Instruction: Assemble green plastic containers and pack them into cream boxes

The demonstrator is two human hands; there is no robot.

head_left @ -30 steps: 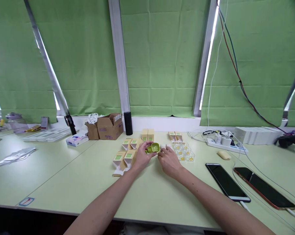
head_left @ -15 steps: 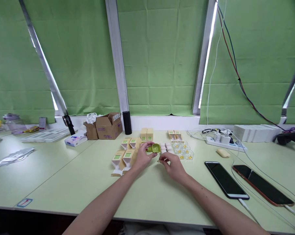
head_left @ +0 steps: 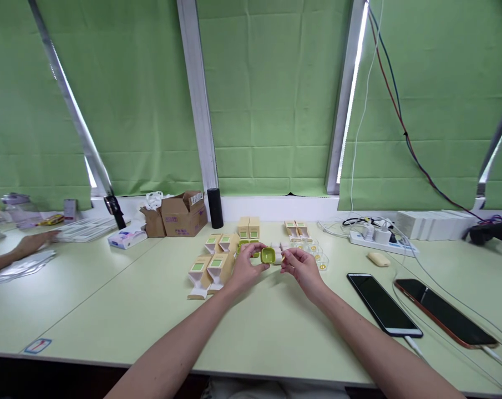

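Note:
My left hand [head_left: 247, 270] is closed around a small olive-green square case [head_left: 268, 255], whose open hollow side faces me. More green plastic [head_left: 242, 244] shows behind the fingers; whether it belongs to the same case I cannot tell. Just to the right, my right hand [head_left: 303, 270] pinches a tiny yellowish piece [head_left: 283, 259] beside the case, too small to name. Behind the hands lie small pale pinkish-white pieces [head_left: 278, 256], partly hidden. A clear plastic tray [head_left: 323, 259] with round gold items is partly covered by my right hand.
Cream cartons with green labels [head_left: 219, 265] stand left of my hands, with others [head_left: 249, 228] behind. Two phones [head_left: 384, 305] with cables lie right, near a power strip [head_left: 384, 244]. A cardboard box [head_left: 184, 215] stands back left. Another person's hand [head_left: 34, 244] reaches in far left.
The case has turned and shifted slightly right. My right hand has moved right and a little up with the tiny piece. Another person's hand has come in at the far left.

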